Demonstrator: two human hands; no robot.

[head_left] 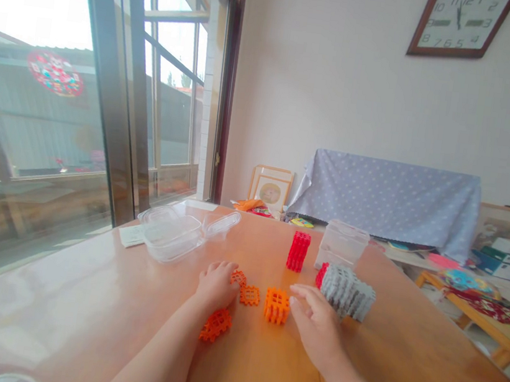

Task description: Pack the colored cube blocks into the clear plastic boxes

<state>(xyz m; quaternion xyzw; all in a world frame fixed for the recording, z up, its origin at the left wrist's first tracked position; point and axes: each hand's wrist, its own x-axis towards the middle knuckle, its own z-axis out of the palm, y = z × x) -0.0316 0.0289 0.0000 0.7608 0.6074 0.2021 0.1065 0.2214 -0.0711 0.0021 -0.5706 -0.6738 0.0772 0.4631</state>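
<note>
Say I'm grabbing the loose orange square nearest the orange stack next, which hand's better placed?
Probably the left hand: it's right beside the orange square. The right hand is beyond the orange stack, which stands between it and the square.

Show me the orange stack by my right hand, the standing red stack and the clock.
Orange stack [276, 307], head view: middle of its near side.
Standing red stack [298, 252], head view: middle of its side.
Clock [460, 24], head view: middle of its dial.

The brown desk [87, 319] has orange pieces [276, 306], red pieces [298, 252] and gray pieces [354, 295]. A clear tub [173, 240] and box [344, 243] sit there too.
</note>
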